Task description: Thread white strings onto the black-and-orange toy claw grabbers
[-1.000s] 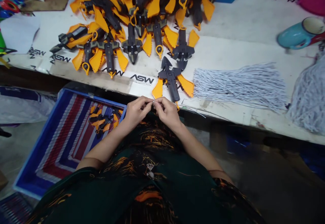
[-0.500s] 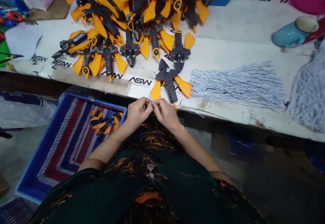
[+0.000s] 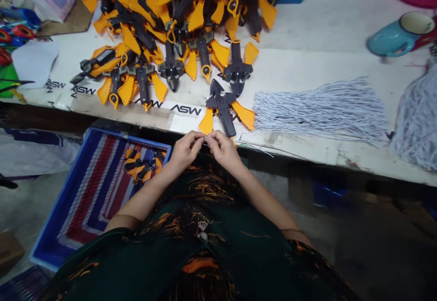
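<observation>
My left hand [image 3: 186, 148] and right hand [image 3: 223, 150] meet just off the desk's [image 3: 307, 155] front edge, fingertips pinched narrow on a small pale piece [image 3: 205, 140], too tiny for me to make out. Just beyond them, a black-and-orange winged toy [image 3: 223, 109] lies at that edge, with the white cords [image 3: 317, 109] beside it to the right and more winged toys [image 3: 143, 80] heaped toward the far left.

Toys [image 3: 223, 109] lie left of cords [image 3: 317, 112] on the surface [image 3: 307, 37], a mug [image 3: 389, 39] behind at right, a crate [image 3: 66, 196] apparently below.
</observation>
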The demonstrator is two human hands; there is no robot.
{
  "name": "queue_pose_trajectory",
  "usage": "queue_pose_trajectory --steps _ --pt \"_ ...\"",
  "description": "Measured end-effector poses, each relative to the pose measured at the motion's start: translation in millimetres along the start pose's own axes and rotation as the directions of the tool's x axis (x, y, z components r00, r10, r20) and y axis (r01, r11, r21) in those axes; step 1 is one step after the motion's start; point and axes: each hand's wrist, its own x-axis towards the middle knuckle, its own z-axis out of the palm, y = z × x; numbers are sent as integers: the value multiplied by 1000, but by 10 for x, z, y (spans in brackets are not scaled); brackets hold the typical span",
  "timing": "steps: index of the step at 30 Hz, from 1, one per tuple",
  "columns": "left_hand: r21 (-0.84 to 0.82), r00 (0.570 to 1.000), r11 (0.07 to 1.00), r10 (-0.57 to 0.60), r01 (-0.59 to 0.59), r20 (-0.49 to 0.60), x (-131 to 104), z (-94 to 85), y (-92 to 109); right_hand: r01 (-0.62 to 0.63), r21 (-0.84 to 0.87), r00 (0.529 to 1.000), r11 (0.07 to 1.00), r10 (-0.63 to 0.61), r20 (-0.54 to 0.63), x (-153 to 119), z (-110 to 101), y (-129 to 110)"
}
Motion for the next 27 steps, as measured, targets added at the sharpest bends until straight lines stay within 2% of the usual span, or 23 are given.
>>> queue_pose_trajectory --steps 2,4,7,11,14,17,20,23,27 --pt "60 995 994 95 -96 20 11 -31 -35 -64 87 997 994 61 41 7 -13 -4" --pt "126 990 982 136 -140 43 18 -61 -58 -98 173 992 980 83 92 4 -33 -4" --pt "185 994 977 95 -104 55 14 -99 -56 -74 213 992 974 50 117 -10 -58 -16" --pt "104 996 994 29 -37 79 -6 -125 -12 -8 95 1000 995 6 27 -19 -45 -38" --pt "69 996 998 -8 2 91 -25 -151 2 -23 64 1000 998 24 -2 -14 -14 -31" --pt "104 994 995 -11 0 108 -38 -194 -6 -62 79 998 995 65 -27 -9 13 -12" --pt "222 975 966 87 -133 206 -16 -230 -16 -124 147 992 981 125 3 -2 35 -2" --pt "338 925 881 231 -330 301 49 -254 -18 -148 197 987 969 133 86 3 42 -19" --pt "443 860 750 339 -492 382 121 -355 12 -95 100 993 990 88 76 -35 -4 -72"
